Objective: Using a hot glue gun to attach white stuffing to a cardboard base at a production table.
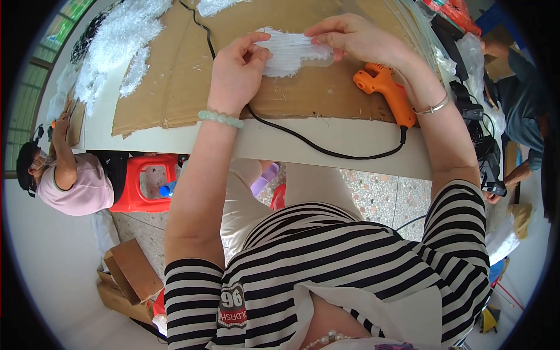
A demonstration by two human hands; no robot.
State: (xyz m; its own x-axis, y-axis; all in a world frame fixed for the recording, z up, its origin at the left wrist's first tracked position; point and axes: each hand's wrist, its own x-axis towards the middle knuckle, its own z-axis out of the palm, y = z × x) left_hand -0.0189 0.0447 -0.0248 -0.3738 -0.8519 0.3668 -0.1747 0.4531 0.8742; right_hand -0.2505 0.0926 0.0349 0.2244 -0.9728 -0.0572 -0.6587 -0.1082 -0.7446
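A flat white piece with ridged rows and frayed edges (pixel 289 53) is stretched between my two hands above the cardboard. My left hand (pixel 238 70) pinches its left edge between thumb and fingers. At its upper right edge, my right hand (pixel 353 39) is closed on it, thumb below and fingers on top. An orange glue gun (pixel 388 93) lies beneath my right wrist, near the table's front edge. Its black cord (pixel 326 153) loops along that edge and passes under my left hand.
Brown cardboard (pixel 175 87) covers much of the white table (pixel 192 143). White shredded strands (pixel 119 46) are heaped at the far left. A person in pink (pixel 79 184) sits left by a red stool (pixel 137 186); another person (pixel 522 93) is at right. Open boxes (pixel 131 271) stand on the floor.
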